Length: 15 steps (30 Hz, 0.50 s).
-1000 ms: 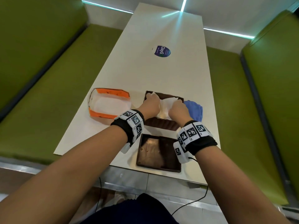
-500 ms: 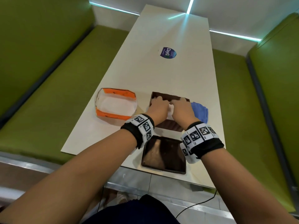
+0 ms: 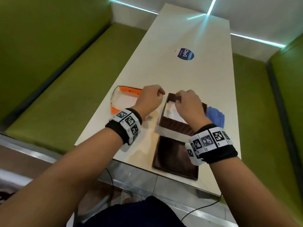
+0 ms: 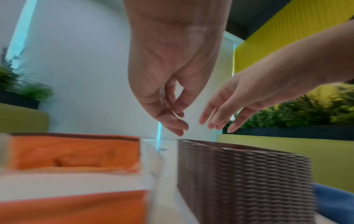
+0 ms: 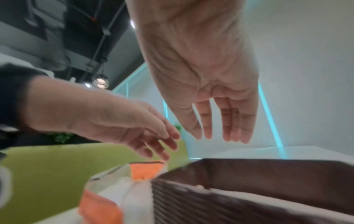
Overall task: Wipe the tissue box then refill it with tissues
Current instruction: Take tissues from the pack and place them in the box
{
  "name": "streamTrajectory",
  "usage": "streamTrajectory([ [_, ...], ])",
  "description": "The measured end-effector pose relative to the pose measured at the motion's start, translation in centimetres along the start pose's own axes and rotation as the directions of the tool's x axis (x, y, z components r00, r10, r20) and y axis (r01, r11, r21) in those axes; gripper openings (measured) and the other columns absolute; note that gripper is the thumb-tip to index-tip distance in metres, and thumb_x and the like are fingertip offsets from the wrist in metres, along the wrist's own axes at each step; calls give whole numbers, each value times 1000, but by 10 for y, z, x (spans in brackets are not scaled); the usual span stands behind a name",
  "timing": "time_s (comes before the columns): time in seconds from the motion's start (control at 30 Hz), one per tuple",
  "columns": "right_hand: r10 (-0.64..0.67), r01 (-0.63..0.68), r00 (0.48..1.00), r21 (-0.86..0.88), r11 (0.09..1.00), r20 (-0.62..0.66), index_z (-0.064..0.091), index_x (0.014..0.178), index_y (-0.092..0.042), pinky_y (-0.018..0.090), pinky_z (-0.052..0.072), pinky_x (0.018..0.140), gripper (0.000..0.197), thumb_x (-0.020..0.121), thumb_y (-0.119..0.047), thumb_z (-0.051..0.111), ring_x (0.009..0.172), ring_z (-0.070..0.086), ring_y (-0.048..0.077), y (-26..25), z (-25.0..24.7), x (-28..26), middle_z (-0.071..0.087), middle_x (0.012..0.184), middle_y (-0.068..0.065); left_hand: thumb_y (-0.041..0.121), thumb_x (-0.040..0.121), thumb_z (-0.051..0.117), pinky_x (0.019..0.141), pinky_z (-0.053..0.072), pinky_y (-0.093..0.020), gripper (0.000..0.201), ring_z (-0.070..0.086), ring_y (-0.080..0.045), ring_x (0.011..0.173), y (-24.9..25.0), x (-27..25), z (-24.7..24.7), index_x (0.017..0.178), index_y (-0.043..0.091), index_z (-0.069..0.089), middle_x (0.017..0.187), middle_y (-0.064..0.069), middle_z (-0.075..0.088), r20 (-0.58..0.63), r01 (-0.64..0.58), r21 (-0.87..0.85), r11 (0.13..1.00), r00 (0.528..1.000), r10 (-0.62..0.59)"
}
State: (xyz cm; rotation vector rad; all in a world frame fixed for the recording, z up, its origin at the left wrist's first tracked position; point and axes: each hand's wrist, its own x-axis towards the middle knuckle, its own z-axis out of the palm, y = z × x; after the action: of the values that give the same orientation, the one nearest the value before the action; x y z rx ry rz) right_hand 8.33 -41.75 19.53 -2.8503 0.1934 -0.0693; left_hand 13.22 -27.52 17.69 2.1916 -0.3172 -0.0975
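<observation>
The brown woven tissue box (image 3: 176, 126) stands open on the white table (image 3: 180, 71), with a white stack of tissues (image 3: 171, 113) lying inside it. My right hand (image 3: 186, 102) hovers just above the box's far end, its fingers straight and empty (image 5: 220, 133). My left hand (image 3: 152, 97) hangs in the air between the box and the orange tissue pack (image 3: 124, 97). In the left wrist view its fingers (image 4: 172, 121) are loosely curled and hold nothing. The box's flat brown lid (image 3: 175, 158) lies near the table's front edge.
A blue cloth (image 3: 215, 115) lies right of the box. A round purple sticker (image 3: 186, 54) marks the table farther back. Green bench seats (image 3: 73, 89) run along both sides. A cable (image 3: 201, 208) hangs below the front edge.
Both hands were pressing the tissues down inside the box. They have now lifted out, and my left hand has moved left towards the orange pack.
</observation>
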Motion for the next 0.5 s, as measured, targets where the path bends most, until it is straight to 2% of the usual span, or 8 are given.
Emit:
streamTrajectory([
  [0.07, -105, 104, 994, 89, 991, 5, 63, 120, -9, 35, 42, 93, 33, 92, -7, 46, 110, 56, 32, -34, 4, -1, 57, 120, 15, 0, 89, 44, 86, 49, -27, 31, 64, -24, 102, -19, 8, -25, 101, 5, 71, 108, -11, 71, -18, 61, 83, 995, 998, -60],
  [0.13, -215, 196, 969, 147, 969, 122, 63, 120, -7, 36, 42, 94, 35, 91, -6, 43, 112, 55, 31, -64, 22, 2, 57, 123, 15, 0, 88, 44, 82, 42, -24, 33, 61, -26, 107, -38, 17, -43, 103, 4, 72, 111, -10, 69, 37, 96, 247, 964, 993, -109],
  [0.17, -270, 241, 943, 165, 956, 192, 62, 120, -4, 37, 42, 93, 34, 92, -7, 42, 112, 55, 32, -76, 35, 3, 57, 123, 17, 0, 88, 43, 78, 39, -25, 32, 61, -28, 106, -45, 20, -49, 104, 3, 71, 111, -11, 68, 105, 90, 331, 939, 986, -131],
  [0.27, -317, 289, 853, 132, 948, 415, 56, 121, 1, 40, 43, 96, 34, 98, -14, 38, 115, 52, 35, -93, 70, 3, 52, 127, 20, 2, 91, 40, 67, 35, -30, 29, 60, -33, 90, -68, 24, -51, 105, -2, 65, 101, -21, 67, 355, -54, 511, 858, 922, -154],
  [0.33, -291, 320, 806, 33, 947, 515, 52, 130, -1, 43, 41, 102, 39, 100, -19, 35, 122, 48, 33, -91, 87, 0, 46, 135, 18, 5, 92, 40, 64, 37, -32, 31, 54, -30, 78, -81, 24, -48, 115, 3, 61, 99, -22, 67, 438, -132, 580, 804, 883, -171],
  [0.37, -283, 330, 800, 5, 944, 529, 50, 133, -1, 45, 40, 104, 42, 100, -22, 33, 125, 46, 33, -89, 93, -1, 42, 139, 16, 8, 93, 43, 67, 40, -34, 29, 55, -31, 81, -88, 24, -46, 117, 3, 58, 103, -21, 67, 455, -164, 609, 776, 874, -172],
  [0.43, -282, 338, 801, -10, 941, 528, 48, 134, 1, 46, 40, 105, 46, 101, -26, 30, 126, 45, 32, -87, 97, -3, 40, 143, 15, 19, 95, 50, 84, 49, -40, 28, 60, -33, 100, -100, 28, -45, 120, 6, 54, 117, -17, 64, 470, -223, 655, 722, 868, -158],
  [0.5, -294, 355, 796, -15, 935, 528, 52, 129, 0, 47, 42, 103, 43, 100, -24, 30, 123, 49, 34, -88, 98, -3, 44, 140, 17, 30, 94, 56, 91, 49, -43, 35, 59, -32, 108, -104, 35, -45, 120, 8, 54, 120, -15, 63, 484, -259, 687, 679, 860, -162],
])
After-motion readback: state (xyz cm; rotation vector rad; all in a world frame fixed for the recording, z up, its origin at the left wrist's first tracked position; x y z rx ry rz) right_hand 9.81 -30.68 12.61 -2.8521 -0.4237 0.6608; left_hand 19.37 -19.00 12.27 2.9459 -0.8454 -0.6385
